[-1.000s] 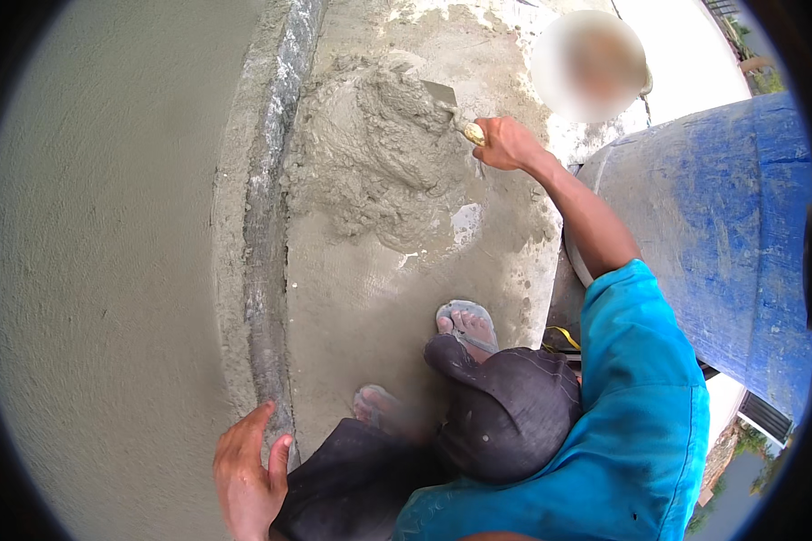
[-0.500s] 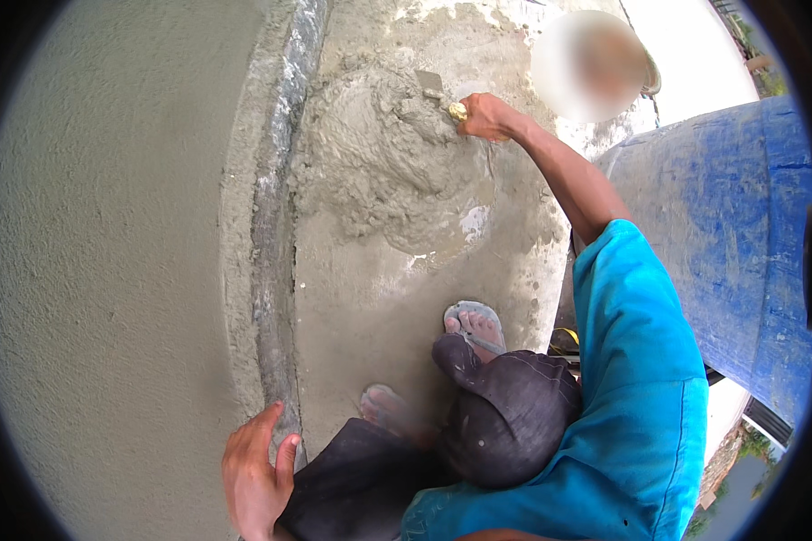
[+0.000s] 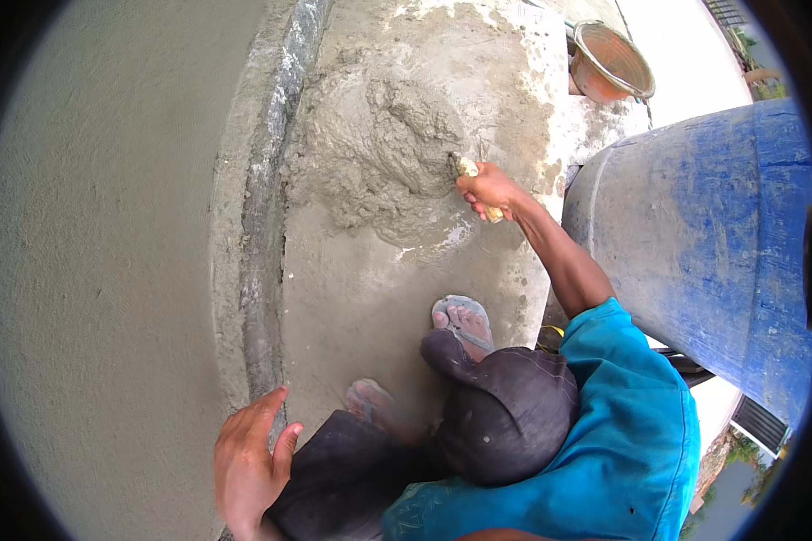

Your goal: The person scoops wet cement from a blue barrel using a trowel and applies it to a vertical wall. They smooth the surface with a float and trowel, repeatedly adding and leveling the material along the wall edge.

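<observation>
My right hand [image 3: 496, 191] is wrapped round the pale yellowish handle of a trowel [image 3: 465, 166], at the right edge of a heap of wet grey mortar [image 3: 374, 149]. The trowel's blade is hardly visible here; it seems to be down in the mortar. The heap lies spread on a concrete slab [image 3: 361, 298], rough and ridged on top. At the lower left, my left hand [image 3: 251, 464] holds nothing, its thumb and fingers apart. It hovers over or rests by the near end of a rough, dark grey ledge [image 3: 263, 234]; contact cannot be made out.
A smooth grey plastered surface [image 3: 108, 252] fills the left side. To the right lies a big scuffed blue barrel [image 3: 695, 216], with a dirty orange bucket [image 3: 613, 68] beyond it. My feet in sandals [image 3: 465, 326] are on the slab, just below the mortar.
My right hand has come nearer with the trowel, and the blade that showed over the mortar is now mostly out of sight. The left hand stays much the same. The bucket, blurred before, shows clearly.
</observation>
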Motion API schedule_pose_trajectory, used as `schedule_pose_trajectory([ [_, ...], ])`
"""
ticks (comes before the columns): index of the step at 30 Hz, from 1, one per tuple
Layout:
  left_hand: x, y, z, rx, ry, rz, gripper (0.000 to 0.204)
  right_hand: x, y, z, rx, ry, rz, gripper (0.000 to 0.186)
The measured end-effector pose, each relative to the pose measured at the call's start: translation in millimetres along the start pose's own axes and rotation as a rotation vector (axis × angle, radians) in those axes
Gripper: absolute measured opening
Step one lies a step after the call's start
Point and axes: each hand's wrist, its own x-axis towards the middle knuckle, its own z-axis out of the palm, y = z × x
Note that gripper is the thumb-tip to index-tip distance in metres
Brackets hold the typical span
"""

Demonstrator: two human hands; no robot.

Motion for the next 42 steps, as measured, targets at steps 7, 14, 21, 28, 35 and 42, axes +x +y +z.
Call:
schedule_pose_trajectory([
  [7, 0, -1, -2, -0.041, 0.010, 0.044, 0.039, -23, -8, 3, -1.009, 0.553, -0.366, 0.027],
  [14, -23, -12, -7, -0.075, 0.070, -0.019, 0.039, -104, 81, -15, -0.066, 0.322, 0.023, 0.017],
  [21, -34, -21, -5, -0.100, 0.002, -0.020, 0.041, -46, 58, 46, 0.161, 0.011, 0.108, 0.008],
  [28, -21, -23, -10, -0.127, 0.047, 0.030, 0.041, -80, 51, 37, -1.077, 0.597, -0.479, 0.025],
  [35, -14, -18, -16, -0.107, 0.031, -0.004, 0.041, -70, -12, 55, -0.650, 0.720, -0.738, 0.048],
  [42, -16, -17, -17, -0.096, 0.038, -0.039, 0.042, 37, -127, 109, 0.203, 0.014, -0.307, 0.037],
])
